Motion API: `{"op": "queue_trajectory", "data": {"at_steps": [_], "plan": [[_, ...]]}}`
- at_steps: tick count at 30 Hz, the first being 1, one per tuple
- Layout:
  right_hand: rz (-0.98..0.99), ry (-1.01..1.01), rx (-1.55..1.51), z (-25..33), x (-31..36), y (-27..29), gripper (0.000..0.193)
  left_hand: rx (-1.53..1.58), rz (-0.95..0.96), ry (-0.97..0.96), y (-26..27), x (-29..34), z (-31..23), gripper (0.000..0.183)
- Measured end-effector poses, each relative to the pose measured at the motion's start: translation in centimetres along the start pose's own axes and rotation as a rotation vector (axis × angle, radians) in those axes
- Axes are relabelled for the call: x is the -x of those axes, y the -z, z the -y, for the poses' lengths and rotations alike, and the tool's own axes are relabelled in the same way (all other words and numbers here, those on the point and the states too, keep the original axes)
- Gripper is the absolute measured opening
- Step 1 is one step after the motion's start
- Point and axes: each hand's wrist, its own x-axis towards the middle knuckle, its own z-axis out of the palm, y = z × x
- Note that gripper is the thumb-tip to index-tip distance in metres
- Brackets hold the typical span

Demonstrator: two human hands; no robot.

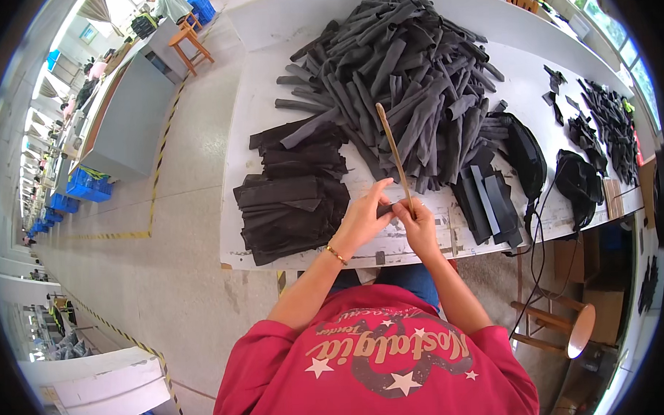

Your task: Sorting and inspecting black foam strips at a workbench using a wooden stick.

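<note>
My left hand (360,220) and my right hand (420,225) meet over the front edge of the white table. Closed around the lower end of a thin tan stick (393,145), my right hand holds it up, leaning slightly left. My left hand pinches a small dark fabric piece (384,210) that reaches toward my right fingers; its far end is hidden. Just beyond is a big heap of dark grey fabric tubes (408,80). Flat black fabric pieces (292,212) lie stacked left of my left hand. Dark flat strips (487,198) lie right of my right hand.
Black pouches (524,153) with dangling cords (539,237) sit at the table's right. More dark strips (611,128) lie beyond them. A raised white panel (486,19) backs the table. A wooden stool (581,330) stands at lower right. Blue crates (90,185) line the left.
</note>
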Motion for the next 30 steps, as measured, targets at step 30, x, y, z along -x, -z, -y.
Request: {"op": "queue_trajectory", "data": {"at_steps": [30], "plan": [[-0.024, 0.158, -0.011, 9.4, -4.4, 0.3, 0.023, 0.403, -0.216, -0.082, 2.5, -2.0, -4.3, 0.023]]}}
